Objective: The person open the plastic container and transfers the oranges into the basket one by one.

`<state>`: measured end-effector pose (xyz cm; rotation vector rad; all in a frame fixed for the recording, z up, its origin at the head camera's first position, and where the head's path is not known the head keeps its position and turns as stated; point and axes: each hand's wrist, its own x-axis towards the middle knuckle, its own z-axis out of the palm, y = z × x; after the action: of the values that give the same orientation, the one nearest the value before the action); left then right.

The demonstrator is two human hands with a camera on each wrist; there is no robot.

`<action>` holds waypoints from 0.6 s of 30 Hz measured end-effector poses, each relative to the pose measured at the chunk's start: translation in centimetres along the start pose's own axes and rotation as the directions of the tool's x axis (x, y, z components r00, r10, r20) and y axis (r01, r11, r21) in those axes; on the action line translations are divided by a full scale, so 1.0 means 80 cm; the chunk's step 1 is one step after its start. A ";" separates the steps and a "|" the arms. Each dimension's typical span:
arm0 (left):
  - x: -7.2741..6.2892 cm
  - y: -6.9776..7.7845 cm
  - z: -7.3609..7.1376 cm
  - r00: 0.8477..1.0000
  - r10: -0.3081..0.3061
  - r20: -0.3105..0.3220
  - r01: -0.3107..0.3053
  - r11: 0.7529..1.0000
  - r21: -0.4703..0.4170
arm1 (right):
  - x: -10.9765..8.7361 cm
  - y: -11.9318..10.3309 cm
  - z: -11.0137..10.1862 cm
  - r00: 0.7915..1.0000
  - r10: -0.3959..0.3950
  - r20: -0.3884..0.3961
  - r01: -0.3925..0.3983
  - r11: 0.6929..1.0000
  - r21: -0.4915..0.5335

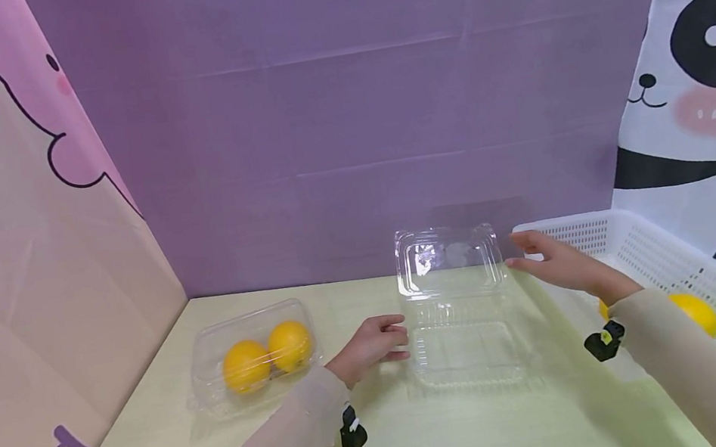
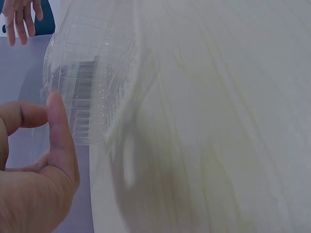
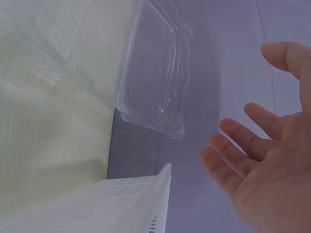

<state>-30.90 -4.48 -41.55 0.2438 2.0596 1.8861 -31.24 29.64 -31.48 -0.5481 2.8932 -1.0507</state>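
Observation:
A clear plastic clamshell box (image 1: 469,353) lies on the table with its lid (image 1: 449,260) raised at the back. Beside the box's left edge is my left hand (image 1: 375,343), fingers loosely bent, fingertips right at the wall. In the left wrist view, the thumb and a finger of the left hand (image 2: 39,160) come close together near the ribbed wall (image 2: 82,97). My right hand (image 1: 559,264) hovers by the lid's right side, over the basket's near-left rim. Its fingers are spread and relaxed, holding nothing, in the right wrist view (image 3: 262,150).
At the left stands a closed clear box (image 1: 210,343) with two oranges (image 1: 246,367) inside. A white perforated basket (image 1: 635,238) at the right holds oranges (image 1: 695,313), partly hidden by my right sleeve. A purple cloth (image 1: 330,120) hangs behind the table (image 1: 430,442).

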 end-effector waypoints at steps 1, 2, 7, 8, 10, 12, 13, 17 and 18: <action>0.000 0.000 0.000 1.000 -0.002 0.001 0.002 1.000 -0.002 | 0.000 -0.001 0.000 1.000 0.001 -0.001 -0.001 1.000 0.002; -0.001 0.001 0.000 1.000 -0.005 0.001 0.005 1.000 -0.003 | 0.000 -0.001 0.001 1.000 0.003 -0.001 -0.003 1.000 0.003; -0.001 0.000 0.000 1.000 -0.002 0.013 0.002 1.000 -0.020 | -0.001 -0.002 0.002 1.000 0.007 0.002 -0.007 1.000 0.000; -0.001 0.000 0.000 1.000 0.001 0.016 0.000 1.000 -0.025 | 0.000 -0.002 0.002 1.000 0.005 0.001 -0.005 1.000 -0.001; -0.001 0.000 -0.001 1.000 0.003 0.021 -0.002 0.999 -0.032 | 0.000 -0.001 0.003 1.000 -0.003 -0.001 0.003 1.000 -0.001; -0.001 -0.001 -0.001 1.000 0.002 0.025 -0.001 0.999 -0.035 | 0.000 0.000 0.004 1.000 -0.010 -0.004 0.010 1.000 0.003; -0.001 -0.001 0.000 1.000 0.002 0.027 -0.001 0.999 -0.038 | 0.000 0.000 0.005 1.000 -0.015 -0.006 0.015 1.000 0.005; -0.002 -0.002 0.000 1.000 0.002 0.029 -0.001 0.999 -0.039 | 0.000 0.000 0.008 1.000 -0.021 -0.005 0.021 0.999 0.025; -0.002 -0.001 0.001 1.000 0.002 0.029 -0.001 0.999 -0.040 | 0.000 0.000 0.009 1.000 -0.021 -0.003 0.021 0.999 0.031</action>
<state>-30.74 -4.48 -41.65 0.2615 2.0021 1.9113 -31.12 29.18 -32.05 -0.5767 2.8741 -1.0984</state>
